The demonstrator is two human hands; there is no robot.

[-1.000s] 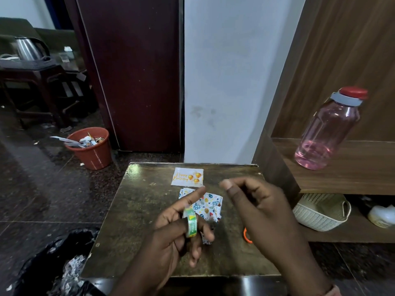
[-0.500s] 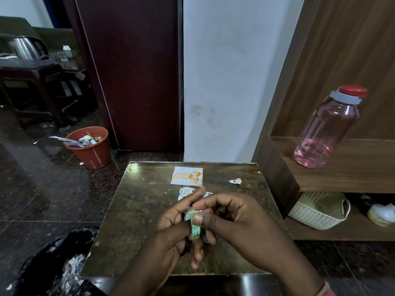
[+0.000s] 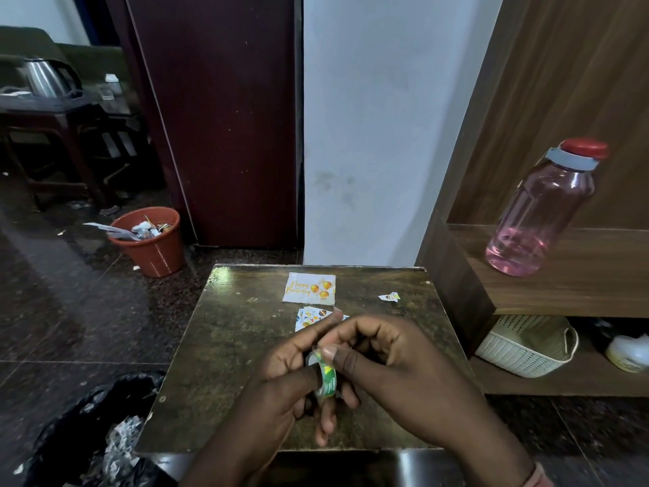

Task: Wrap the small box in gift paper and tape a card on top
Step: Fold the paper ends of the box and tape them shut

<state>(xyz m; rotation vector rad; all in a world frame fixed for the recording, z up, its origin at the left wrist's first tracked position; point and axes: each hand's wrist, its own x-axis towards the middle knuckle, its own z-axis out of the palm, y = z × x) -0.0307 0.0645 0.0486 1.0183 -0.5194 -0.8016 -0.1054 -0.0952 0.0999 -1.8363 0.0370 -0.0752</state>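
Our left hand [image 3: 281, 377] grips the small green tape roll [image 3: 326, 376]; right hand [image 3: 393, 367] pinches its thin, sticky, probably clingy end.

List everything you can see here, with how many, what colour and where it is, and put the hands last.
table: one, dark worn top, centre
card: one, white with orange balloons, far side of table
wrapped box: one, patterned white paper, behind the hands, mostly hidden
paper scrap: one, white, right of card
tape roll: one, green, in the hands
bottle: one, pink, red cap, right shelf
basket: one, cream, under shelf
bucket: one, orange, floor left
kettle: one, steel, far left
black bag: one, lower left
left hand: holds roll
right hand: pinches roll's top
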